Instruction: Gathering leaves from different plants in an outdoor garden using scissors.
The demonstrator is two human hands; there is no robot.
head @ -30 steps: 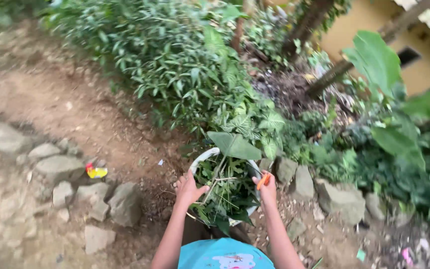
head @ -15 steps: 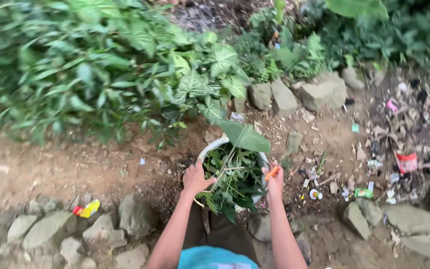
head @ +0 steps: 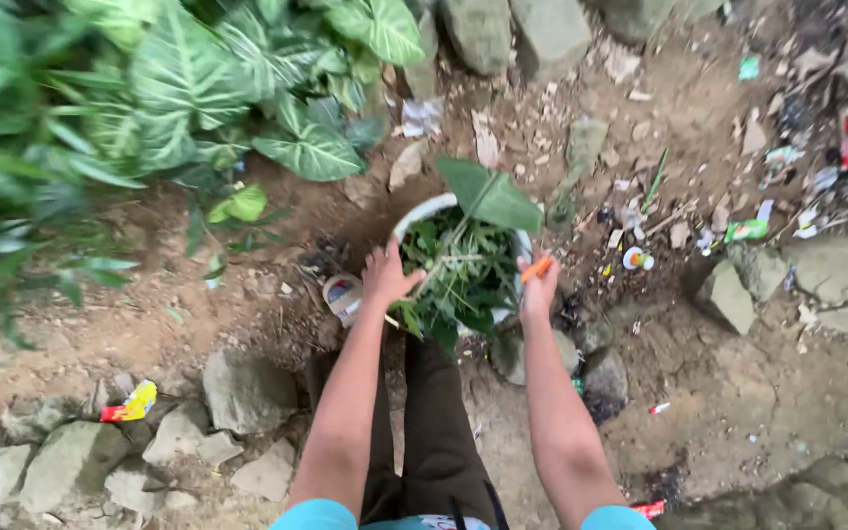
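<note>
Head view, looking straight down. A white bucket (head: 414,218) full of cut green leaves (head: 463,275) is held in front of the person's legs, above bare dirt ground (head: 738,393). One large broad leaf (head: 493,194) sticks out over the far rim.

Left hand (head: 385,277): fingers spread, pressed against the bucket's left rim, touching the greenery at its edge. Not curled into a fist; it steadies the bucket from the side.

Right hand (head: 539,290): closed around an orange-handled tool (head: 536,268) at the bucket's right rim; the handle shows above the fingers, the rest of it is hidden, so its kind cannot be told.

Surroundings: a plant with large veined leaves (head: 228,69) at the upper left of the ground; grey stones (head: 247,393) in a row at the lower left, more stones (head: 836,280) at the right. A yellow-and-red wrapper (head: 130,402) lies among the left stones. Scattered litter (head: 748,231) lies on the dirt to the right of the bucket.
</note>
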